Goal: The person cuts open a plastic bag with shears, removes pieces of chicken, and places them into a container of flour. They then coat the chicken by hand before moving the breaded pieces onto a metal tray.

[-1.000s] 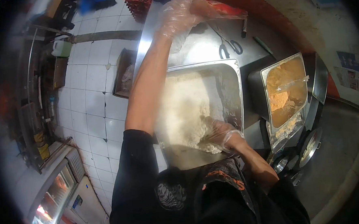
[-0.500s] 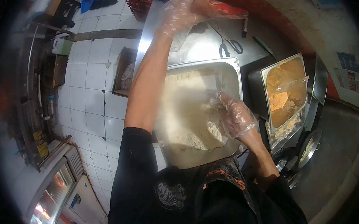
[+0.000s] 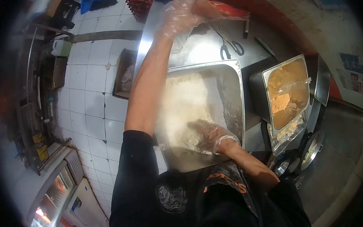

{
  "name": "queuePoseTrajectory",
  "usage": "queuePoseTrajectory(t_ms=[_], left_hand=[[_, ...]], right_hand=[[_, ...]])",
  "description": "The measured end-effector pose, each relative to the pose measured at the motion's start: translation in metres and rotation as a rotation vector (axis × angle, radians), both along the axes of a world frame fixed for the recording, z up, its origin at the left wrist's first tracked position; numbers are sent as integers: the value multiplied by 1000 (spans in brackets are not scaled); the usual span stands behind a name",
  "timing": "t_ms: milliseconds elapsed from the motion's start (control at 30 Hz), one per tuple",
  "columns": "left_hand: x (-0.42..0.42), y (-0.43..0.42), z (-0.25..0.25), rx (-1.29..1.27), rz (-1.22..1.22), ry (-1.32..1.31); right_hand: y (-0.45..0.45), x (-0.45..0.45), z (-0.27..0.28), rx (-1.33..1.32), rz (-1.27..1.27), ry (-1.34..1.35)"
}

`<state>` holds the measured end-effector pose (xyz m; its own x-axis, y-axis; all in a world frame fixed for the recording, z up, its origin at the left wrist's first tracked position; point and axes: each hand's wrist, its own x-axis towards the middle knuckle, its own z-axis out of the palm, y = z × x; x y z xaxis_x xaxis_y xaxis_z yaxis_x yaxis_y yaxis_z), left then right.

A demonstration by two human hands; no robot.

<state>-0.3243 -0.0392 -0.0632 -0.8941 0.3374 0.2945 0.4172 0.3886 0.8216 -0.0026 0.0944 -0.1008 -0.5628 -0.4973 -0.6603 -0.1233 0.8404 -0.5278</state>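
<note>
In a clear plastic glove, my left hand is closed at the far end of the steel counter. A red plastic piece, perhaps a packet, sticks out from its fingers; the full shape is hidden. My right hand, also gloved, reaches low into a deep steel pan. White flour-like powder fills much of that pan. The right fingers look stretched out and apart, pressed into the powder, with their tips partly covered.
Black-handled scissors and a green pen-like item lie on the counter. Right of the pan stands another steel container with orange-brown powder. Lidded pots sit lower right. A cardboard box is on the tiled floor.
My right hand has moved down and left, from the pan's right side into the powder near the front. The blur of powder above the pan is gone. My left hand stays almost still.
</note>
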Motion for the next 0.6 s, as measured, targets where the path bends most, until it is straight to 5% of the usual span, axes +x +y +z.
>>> queuePoseTrajectory(t_ms=[133, 200, 267, 333, 500, 600], left_hand=[[1, -2, 5, -36, 15, 53], [1, -1, -2, -29, 11, 13], [-8, 4, -20, 248, -96, -170], [-6, 2, -10, 175, -91, -96], [4, 0, 5, -52, 49, 106], [3, 1, 5, -31, 41, 80]], right_hand=[[-1, -45, 67, 137, -93, -358], [7, -40, 67, 42, -429, -181], [17, -39, 68, -17, -382, 16], [20, -44, 78, -128, -278, 404], [8, -73, 135, -120, -559, 72], [8, -65, 143, -311, -514, 417]])
